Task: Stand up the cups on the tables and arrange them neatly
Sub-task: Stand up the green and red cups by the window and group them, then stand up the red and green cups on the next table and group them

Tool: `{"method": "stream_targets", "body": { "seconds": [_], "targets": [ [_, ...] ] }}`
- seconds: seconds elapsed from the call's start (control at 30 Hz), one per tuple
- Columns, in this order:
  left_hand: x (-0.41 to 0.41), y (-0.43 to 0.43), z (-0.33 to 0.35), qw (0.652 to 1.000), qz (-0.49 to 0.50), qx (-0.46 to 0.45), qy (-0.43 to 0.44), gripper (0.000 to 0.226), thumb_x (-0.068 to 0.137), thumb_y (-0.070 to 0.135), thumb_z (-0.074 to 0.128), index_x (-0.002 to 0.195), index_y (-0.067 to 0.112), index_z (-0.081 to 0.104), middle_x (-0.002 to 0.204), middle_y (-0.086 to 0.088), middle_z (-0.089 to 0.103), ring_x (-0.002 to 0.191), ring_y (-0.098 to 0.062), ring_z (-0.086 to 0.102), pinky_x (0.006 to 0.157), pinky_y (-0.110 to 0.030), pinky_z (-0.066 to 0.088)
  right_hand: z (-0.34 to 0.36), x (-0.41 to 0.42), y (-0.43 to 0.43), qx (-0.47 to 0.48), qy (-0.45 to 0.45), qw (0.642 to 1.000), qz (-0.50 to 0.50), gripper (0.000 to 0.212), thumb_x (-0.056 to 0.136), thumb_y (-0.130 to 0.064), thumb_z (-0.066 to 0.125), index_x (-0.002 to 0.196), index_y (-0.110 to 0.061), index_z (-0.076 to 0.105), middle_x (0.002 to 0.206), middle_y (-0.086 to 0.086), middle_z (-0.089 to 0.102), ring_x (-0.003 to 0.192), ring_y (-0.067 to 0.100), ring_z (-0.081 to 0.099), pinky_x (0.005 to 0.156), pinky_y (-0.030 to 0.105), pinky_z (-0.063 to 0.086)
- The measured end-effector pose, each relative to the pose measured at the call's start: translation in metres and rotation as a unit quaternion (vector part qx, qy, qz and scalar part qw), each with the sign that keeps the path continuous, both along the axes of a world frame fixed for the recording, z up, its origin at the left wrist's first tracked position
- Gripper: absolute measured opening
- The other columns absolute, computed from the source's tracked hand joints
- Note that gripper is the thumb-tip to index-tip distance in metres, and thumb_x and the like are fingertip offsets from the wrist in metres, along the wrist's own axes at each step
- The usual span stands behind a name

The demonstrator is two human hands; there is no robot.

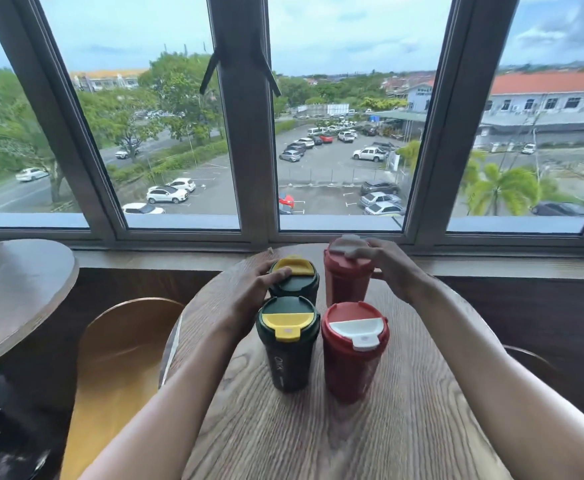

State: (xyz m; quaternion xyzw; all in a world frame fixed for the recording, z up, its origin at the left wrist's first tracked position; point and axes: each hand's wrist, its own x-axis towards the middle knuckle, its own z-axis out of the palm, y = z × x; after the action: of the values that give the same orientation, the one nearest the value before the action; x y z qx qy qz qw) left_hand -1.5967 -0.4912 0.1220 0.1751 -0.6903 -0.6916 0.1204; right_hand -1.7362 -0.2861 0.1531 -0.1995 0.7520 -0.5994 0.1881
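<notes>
Several lidded cups stand upright in a square on the round wooden table (318,438). The near green cup (288,344) has a yellow lid flap, and the near red cup (354,348) has a white one. Behind them stand the far green cup (297,277) and the far red cup (344,275). My left hand (249,296) grips the far green cup from its left side, fingers over the lid. My right hand (389,265) holds the far red cup at its lid from the right.
A second wooden table (13,292) stands at the left. A wooden chair (121,355) sits between the tables, and another chair back (532,365) shows at the right. A window sill (491,265) and large windows run along the far side.
</notes>
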Motion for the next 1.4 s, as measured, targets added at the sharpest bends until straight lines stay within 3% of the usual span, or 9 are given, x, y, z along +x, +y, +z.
{"method": "stream_targets", "body": {
  "seconds": [0.27, 0.47, 0.57, 0.7, 0.83, 1.03, 1.2, 1.33, 1.4],
  "targets": [
    [0.000, 0.000, 0.000, 1.000, -0.011, 0.000, 0.011, 0.033, 0.090, 0.019, 0.065, 0.122, 0.010, 0.067, 0.100, -0.004, 0.071, 0.088, -0.016, 0.064, 0.057, -0.014, 0.051, -0.006, 0.028, 0.009, 0.020, 0.003, 1.000, 0.022, 0.032, 0.065, -0.029, 0.073, 0.096, -0.021, 0.074, 0.098, 0.004, 0.074, 0.094, 0.022, 0.067, 0.092, 0.041, 0.052],
    [0.001, 0.002, 0.000, 1.000, -0.002, 0.000, 0.022, 0.034, 0.089, 0.021, 0.067, 0.122, 0.012, 0.069, 0.113, -0.010, 0.073, 0.098, -0.023, 0.068, 0.068, -0.023, 0.054, -0.009, 0.038, 0.013, 0.014, 0.000, 0.999, 0.032, 0.011, 0.078, -0.015, 0.069, 0.078, -0.024, 0.063, 0.080, -0.002, 0.065, 0.079, 0.017, 0.060, 0.074, 0.030, 0.046],
    [0.003, 0.004, 0.001, 1.000, 0.005, -0.004, 0.022, 0.033, 0.093, 0.020, 0.064, 0.123, 0.008, 0.067, 0.110, -0.009, 0.072, 0.094, -0.021, 0.067, 0.066, -0.020, 0.054, -0.011, 0.037, 0.016, 0.021, -0.006, 0.999, 0.040, 0.012, 0.080, -0.020, 0.070, 0.087, -0.026, 0.063, 0.090, -0.002, 0.066, 0.085, 0.016, 0.062, 0.079, 0.032, 0.047],
    [0.009, 0.005, 0.005, 0.995, 0.036, -0.092, 0.027, 0.043, 0.097, 0.036, 0.059, 0.131, 0.011, 0.061, 0.121, -0.005, 0.065, 0.105, -0.022, 0.062, 0.075, -0.021, 0.051, -0.007, 0.042, 0.021, 0.047, 0.048, 0.998, 0.019, 0.055, 0.081, -0.040, 0.072, 0.130, -0.020, 0.057, 0.121, -0.001, 0.061, 0.108, 0.016, 0.060, 0.083, 0.026, 0.048],
    [0.026, 0.001, 0.012, 0.987, 0.079, -0.136, 0.038, 0.044, 0.098, 0.040, 0.055, 0.131, 0.011, 0.057, 0.124, -0.011, 0.062, 0.110, -0.024, 0.060, 0.096, -0.037, 0.048, 0.009, 0.052, 0.025, 0.047, 0.180, 0.982, -0.043, 0.043, 0.088, -0.034, 0.067, 0.126, -0.017, 0.061, 0.122, 0.003, 0.064, 0.111, 0.020, 0.060, 0.085, 0.029, 0.048],
    [0.072, 0.002, 0.032, 0.954, 0.157, -0.251, 0.054, 0.027, 0.097, 0.024, 0.060, 0.118, 0.008, 0.068, 0.116, -0.011, 0.071, 0.104, -0.021, 0.065, 0.072, -0.017, 0.047, 0.036, 0.081, 0.012, 0.059, 0.300, 0.952, -0.020, 0.030, 0.087, -0.020, 0.067, 0.116, -0.013, 0.067, 0.111, 0.005, 0.073, 0.103, 0.019, 0.067, 0.096, 0.041, 0.053],
    [0.129, -0.002, 0.045, 0.925, 0.194, -0.325, 0.037, 0.018, 0.093, 0.015, 0.064, 0.106, 0.008, 0.073, 0.100, -0.008, 0.073, 0.090, -0.017, 0.067, 0.076, -0.024, 0.053, 0.045, 0.125, -0.030, 0.058, 0.362, 0.930, 0.036, 0.028, 0.088, -0.020, 0.064, 0.115, -0.016, 0.068, 0.110, 0.002, 0.074, 0.101, 0.016, 0.068, 0.091, 0.039, 0.054],
    [0.188, -0.026, 0.046, 0.908, 0.239, -0.345, 0.009, 0.013, 0.091, 0.016, 0.066, 0.099, 0.013, 0.076, 0.088, -0.001, 0.074, 0.076, -0.003, 0.064, 0.060, -0.007, 0.047, 0.043, 0.178, -0.082, 0.029, 0.348, 0.932, 0.100, 0.023, 0.087, -0.018, 0.065, 0.109, -0.015, 0.071, 0.101, 0.001, 0.076, 0.092, 0.015, 0.071, 0.088, 0.031, 0.054],
    [0.221, -0.045, 0.044, 0.902, 0.267, -0.341, -0.001, 0.013, 0.091, 0.018, 0.066, 0.096, 0.015, 0.077, 0.083, 0.002, 0.073, 0.075, -0.007, 0.065, 0.063, -0.014, 0.049, 0.038, 0.205, -0.113, 0.020, 0.329, 0.934, 0.138, 0.018, 0.086, -0.018, 0.066, 0.103, -0.017, 0.072, 0.094, 0.000, 0.076, 0.087, 0.015, 0.071, 0.083, 0.030, 0.054]
  ]
}}
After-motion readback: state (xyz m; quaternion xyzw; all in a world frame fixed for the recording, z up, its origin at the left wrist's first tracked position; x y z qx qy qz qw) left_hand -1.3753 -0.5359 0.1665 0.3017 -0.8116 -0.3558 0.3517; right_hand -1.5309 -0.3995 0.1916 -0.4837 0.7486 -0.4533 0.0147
